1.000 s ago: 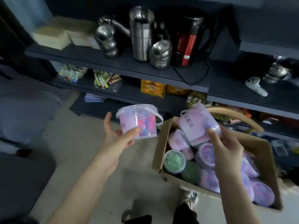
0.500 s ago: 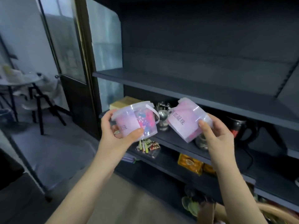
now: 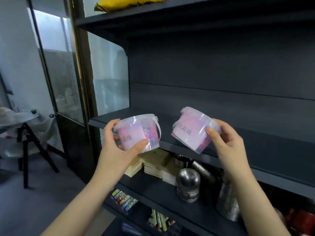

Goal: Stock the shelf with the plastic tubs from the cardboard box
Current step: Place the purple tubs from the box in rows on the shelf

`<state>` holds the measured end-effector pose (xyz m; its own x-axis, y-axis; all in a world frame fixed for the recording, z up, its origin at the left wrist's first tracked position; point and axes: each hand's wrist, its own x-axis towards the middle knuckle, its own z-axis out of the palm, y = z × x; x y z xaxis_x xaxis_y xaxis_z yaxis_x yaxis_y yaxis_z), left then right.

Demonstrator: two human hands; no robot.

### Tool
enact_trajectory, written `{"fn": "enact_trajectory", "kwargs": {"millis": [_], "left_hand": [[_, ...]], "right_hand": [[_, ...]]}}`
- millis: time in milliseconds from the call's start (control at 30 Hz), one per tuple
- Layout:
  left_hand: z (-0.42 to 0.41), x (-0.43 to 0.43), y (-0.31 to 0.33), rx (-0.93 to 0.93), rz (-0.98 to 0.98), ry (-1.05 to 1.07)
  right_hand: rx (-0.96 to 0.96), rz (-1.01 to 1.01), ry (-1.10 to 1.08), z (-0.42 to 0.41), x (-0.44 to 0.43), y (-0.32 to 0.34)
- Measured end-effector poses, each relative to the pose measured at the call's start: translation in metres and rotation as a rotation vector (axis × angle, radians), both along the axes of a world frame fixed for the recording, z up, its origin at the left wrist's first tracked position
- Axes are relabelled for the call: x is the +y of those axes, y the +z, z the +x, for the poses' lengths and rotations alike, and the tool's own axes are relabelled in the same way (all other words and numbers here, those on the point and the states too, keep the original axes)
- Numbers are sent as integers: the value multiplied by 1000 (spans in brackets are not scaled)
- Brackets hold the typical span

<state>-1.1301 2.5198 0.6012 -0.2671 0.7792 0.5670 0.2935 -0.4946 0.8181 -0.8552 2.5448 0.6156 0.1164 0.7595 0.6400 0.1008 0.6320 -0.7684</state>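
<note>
My left hand [image 3: 117, 147] grips a clear plastic tub [image 3: 138, 132] with a pink label and a white handle, held upright. A second pink-labelled tub [image 3: 190, 130] is tilted to the left in the grip of my right hand [image 3: 226, 143]. Both tubs hang in the air just in front of the front edge of a dark bare shelf [image 3: 255, 130] at chest height. The cardboard box is out of view.
Below that shelf stand steel pots [image 3: 188, 184], a steel cup stack [image 3: 228, 201] and yellow boxes [image 3: 153, 164]. Small packets [image 3: 124, 200] lie on a lower shelf. A yellow bag [image 3: 129, 2] sits on the top shelf. A glass door [image 3: 58, 79] and a stool [image 3: 25, 145] are at left.
My view has swung up from the box on the floor to the upper shelves. Both hands have lifted their tubs up to the level of the bare shelf.
</note>
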Motion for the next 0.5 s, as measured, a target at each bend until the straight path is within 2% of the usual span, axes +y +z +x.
{"fn": "enact_trajectory", "kwargs": {"millis": [200,500], "left_hand": [[-37,108,3,1,-18,-11],[-107,311,-9,125,-64,-33]], "right_hand": [[-94,-36,21,-36,96,12],[-194,-148,-187,-108,243,8]]}}
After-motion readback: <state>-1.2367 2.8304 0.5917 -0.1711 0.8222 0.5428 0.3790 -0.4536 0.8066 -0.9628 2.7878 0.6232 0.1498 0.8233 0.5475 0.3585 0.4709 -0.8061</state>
